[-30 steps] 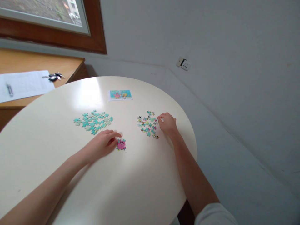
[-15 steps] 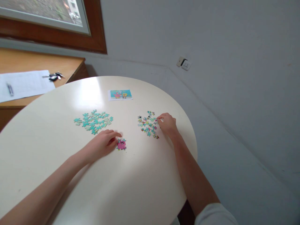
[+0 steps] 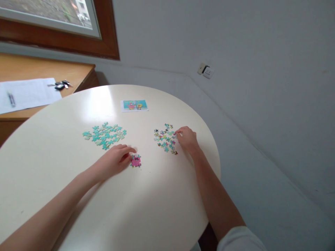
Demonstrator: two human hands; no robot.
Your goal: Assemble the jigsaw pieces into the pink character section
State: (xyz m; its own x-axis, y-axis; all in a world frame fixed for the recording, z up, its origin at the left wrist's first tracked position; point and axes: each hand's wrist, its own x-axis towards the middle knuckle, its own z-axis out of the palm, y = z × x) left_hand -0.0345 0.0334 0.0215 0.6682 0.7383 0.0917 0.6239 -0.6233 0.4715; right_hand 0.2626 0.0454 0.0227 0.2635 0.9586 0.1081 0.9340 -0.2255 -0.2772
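On the white round table lies a small joined patch of pink jigsaw puzzle pieces (image 3: 135, 160) with a cartoon face. My left hand (image 3: 119, 157) rests beside it, index finger stretched out above the patch and thumb near its left edge, the fingers apart. My right hand (image 3: 186, 137) is at the right edge of a group of loose multicoloured puzzle pieces (image 3: 164, 137). Its thumb and index finger are pinched at a small piece with pink on it, partly hidden by the fingertips. A spread of turquoise puzzle pieces (image 3: 106, 135) lies beyond my left hand.
A printed picture card (image 3: 135, 105) with cartoon figures lies toward the table's far side. On a wooden desk (image 3: 52, 64) at the left are keys (image 3: 62, 84), a paper sheet (image 3: 31, 92) and a pen. A wall with a socket (image 3: 208, 72) borders the right.
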